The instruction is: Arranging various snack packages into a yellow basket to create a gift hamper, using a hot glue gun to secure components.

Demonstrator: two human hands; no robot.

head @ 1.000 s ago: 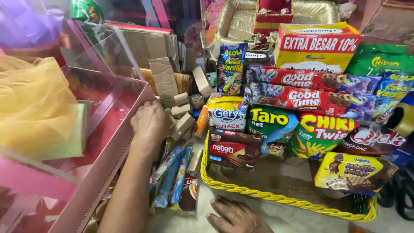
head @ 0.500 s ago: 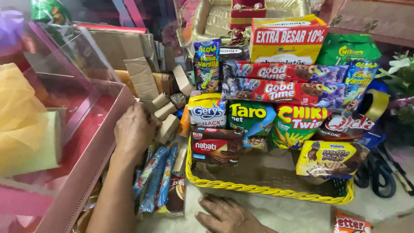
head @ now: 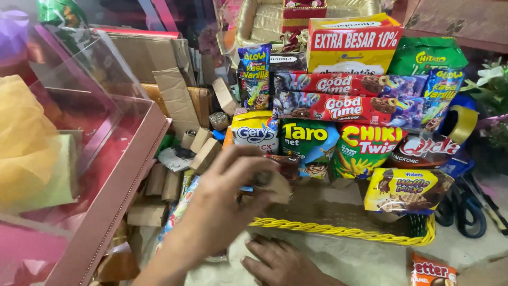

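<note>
From the head camera, looking down, we see our left hand [head: 233, 196] lifted over the near left corner of a yellow woven basket [head: 338, 230], fingers curled around a small brown piece of cardboard [head: 275, 185]; the hand is blurred, so we cannot tell how firmly it pinches the piece. A second ago this hand lay lower and further left, down among the loose cardboard scraps [head: 203, 148] beside the basket, so it has risen and swung toward the basket with the piece in it. That suggests to us the piece is being brought in to prop or pad the packets. Our right hand [head: 283, 262] lies flat and open on the pale floor just in front of the basket rim, holding nothing, much as it did a second ago. Inside the basket stand rows of snack packets: a white and blue one [head: 254, 132], a green one [head: 309, 140], a red and yellow one [head: 368, 145], and a yellow wafer pack [head: 407, 190] leaning at the front right. To the left sits a pink box with a clear lid [head: 114, 185], yellow tissue [head: 24, 143] inside. Black scissors [head: 468, 206] lie right of the basket.
</note>
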